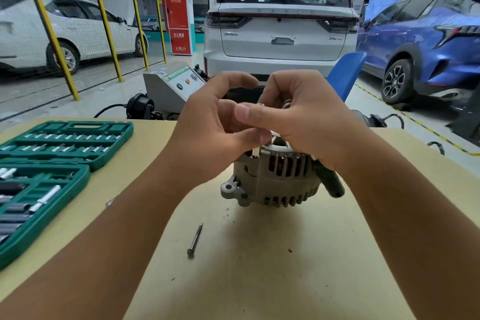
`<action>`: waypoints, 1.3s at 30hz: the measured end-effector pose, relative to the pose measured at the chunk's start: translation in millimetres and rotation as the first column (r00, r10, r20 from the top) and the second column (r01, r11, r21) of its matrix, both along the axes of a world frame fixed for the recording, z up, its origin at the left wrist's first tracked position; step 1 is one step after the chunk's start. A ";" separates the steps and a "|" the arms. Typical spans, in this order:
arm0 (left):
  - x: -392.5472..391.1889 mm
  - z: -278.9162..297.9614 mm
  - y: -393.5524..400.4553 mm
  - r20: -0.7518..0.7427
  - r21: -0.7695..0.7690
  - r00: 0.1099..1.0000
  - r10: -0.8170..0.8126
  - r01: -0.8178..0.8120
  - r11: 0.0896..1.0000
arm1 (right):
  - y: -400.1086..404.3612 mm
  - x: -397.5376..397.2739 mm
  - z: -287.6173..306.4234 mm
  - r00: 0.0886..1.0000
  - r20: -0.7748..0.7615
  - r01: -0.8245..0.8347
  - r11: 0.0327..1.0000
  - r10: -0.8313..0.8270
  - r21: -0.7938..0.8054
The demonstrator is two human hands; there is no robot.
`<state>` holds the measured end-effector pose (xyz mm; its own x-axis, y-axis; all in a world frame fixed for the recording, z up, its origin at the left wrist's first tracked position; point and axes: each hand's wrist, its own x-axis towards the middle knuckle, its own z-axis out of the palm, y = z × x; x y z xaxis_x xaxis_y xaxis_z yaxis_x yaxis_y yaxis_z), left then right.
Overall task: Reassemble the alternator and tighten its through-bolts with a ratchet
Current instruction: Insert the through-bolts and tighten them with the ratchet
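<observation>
Grey cast metal is noted at the centre of the frame, where the alternator [270, 176] stands on the tan desk [259, 267], slotted housing facing the camera and a mounting ear at its lower left. Both forearms are extended from the bottom corners and converge above it. The left hand [215, 122] is held with the palm turned inward, fingers curled, and the thumb pressed toward the top of the housing, where a short silvery part shows below it. The right hand [306, 117] is set just beside it, touching it, fingers bent and the thumb laid across toward the left. A small shiny part is glimpsed between the fingertips; which hand pinches it cannot be told. A dark tool handle [333, 184] is seen under the right wrist, against the housing. One through-bolt [195, 240] lies loose on the desk, below and left of the alternator. A green socket set [46, 163] is open at the left edge.
</observation>
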<state>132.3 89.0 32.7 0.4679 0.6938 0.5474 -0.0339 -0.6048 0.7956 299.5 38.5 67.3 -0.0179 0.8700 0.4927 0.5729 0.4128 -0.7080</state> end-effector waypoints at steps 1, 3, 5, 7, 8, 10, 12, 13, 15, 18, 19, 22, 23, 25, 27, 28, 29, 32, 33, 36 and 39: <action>-0.5 0.4 0.6 0.004 -0.010 1.000 -0.019 0.019 1.000 | -1.1 1.2 1.2 0.998 -0.036 -0.046 0.998 0.045 -0.038; -2.9 1.6 2.3 0.001 -0.033 0.998 -0.060 0.060 0.998 | -4.8 5.8 4.6 0.982 -0.110 -0.167 0.981 0.156 -0.100; -3.3 0.8 3.1 -0.009 -0.010 0.999 -0.038 0.038 0.999 | -4.9 6.6 4.5 0.986 -0.080 -0.156 0.985 0.149 -0.080; -1.8 -1.4 2.7 -0.001 0.021 1.000 0.000 0.000 1.000 | -2.5 3.0 2.2 0.999 0.021 -0.043 0.999 0.043 -0.010; -1.7 -2.0 2.8 0.009 0.024 1.000 0.001 -0.001 1.000 | -2.5 1.3 2.5 0.999 0.035 -0.017 1.000 0.017 -0.003; -3.0 -2.2 4.6 0.031 0.008 0.999 -0.034 0.033 0.999 | -4.1 3.2 4.5 0.996 -0.033 -0.083 0.995 0.082 -0.059; -3.9 -1.8 5.9 0.045 -0.002 0.998 -0.048 0.048 0.999 | -6.1 7.2 6.6 0.986 -0.065 -0.158 0.984 0.152 -0.088; -3.4 -2.3 5.9 0.047 0.002 0.998 -0.033 0.033 0.999 | -5.1 8.2 6.1 0.989 -0.044 -0.144 0.987 0.141 -0.072; -1.0 -4.1 5.0 0.044 0.015 0.999 0.006 -0.006 1.000 | -2.5 6.3 4.3 0.998 0.010 -0.066 0.998 0.067 -0.014; -0.6 -5.3 5.1 0.048 0.004 0.998 -0.028 0.028 1.000 | -3.9 5.3 5.2 0.995 -0.028 -0.101 0.991 0.099 -0.086; -1.4 -4.8 5.7 0.045 -0.006 0.998 -0.047 0.047 0.999 | -4.6 7.5 6.3 0.991 -0.042 -0.132 0.984 0.128 -0.116; -0.8 -4.6 5.9 0.034 -0.002 0.999 -0.020 0.020 1.000 | -2.6 9.7 5.3 0.996 0.002 -0.091 0.994 0.092 -0.068; 0.4 -5.4 5.4 0.029 0.005 1.000 0.005 -0.005 1.000 | -0.7 9.1 4.0 0.998 0.039 -0.040 0.999 0.041 -0.025; 2.2 -6.9 4.5 0.028 0.010 0.999 0.016 -0.016 1.000 | 0.5 8.1 2.6 0.999 0.048 -0.013 1.000 0.014 -0.011; 1.2 -7.1 5.5 0.040 -0.004 0.999 -0.028 0.028 1.000 | -1.4 9.3 3.8 0.993 -0.012 -0.114 0.990 0.114 -0.085; 0.3 -6.3 5.9 0.046 -0.010 0.998 -0.049 0.049 0.999 | -2.3 10.2 4.9 0.988 -0.023 -0.154 0.983 0.153 -0.099; 0.1 -5.5 5.5 0.046 -0.009 0.997 -0.057 0.058 0.998 | -2.2 11.1 5.4 0.988 -0.005 -0.153 0.985 0.153 -0.082; 3.7 -6.7 2.6 0.036 0.005 0.999 0.013 -0.013 1.000 | 0.0 9.5 4.1 0.998 0.052 -0.043 0.999 0.042 0.016; 4.9 -7.7 1.9 0.039 0.003 0.998 0.043 -0.043 0.999 | 0.5 9.0 3.4 0.998 0.051 -0.024 0.999 0.023 0.025; 2.5 -7.5 3.0 0.057 -0.021 0.998 0.039 -0.038 0.999 | -2.3 10.5 5.1 0.995 -0.010 -0.104 0.994 0.104 -0.039; -3.8 -4.4 4.1 0.048 -0.051 0.998 -0.027 0.030 0.998 | -3.6 12.8 7.3 0.987 0.017 -0.161 0.985 0.162 -0.066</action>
<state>128.5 93.1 28.3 0.4623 0.7083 0.5335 -0.0891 -0.5615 0.8227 312.3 34.9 74.7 -0.1708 0.8848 0.4335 0.5181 0.4548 -0.7243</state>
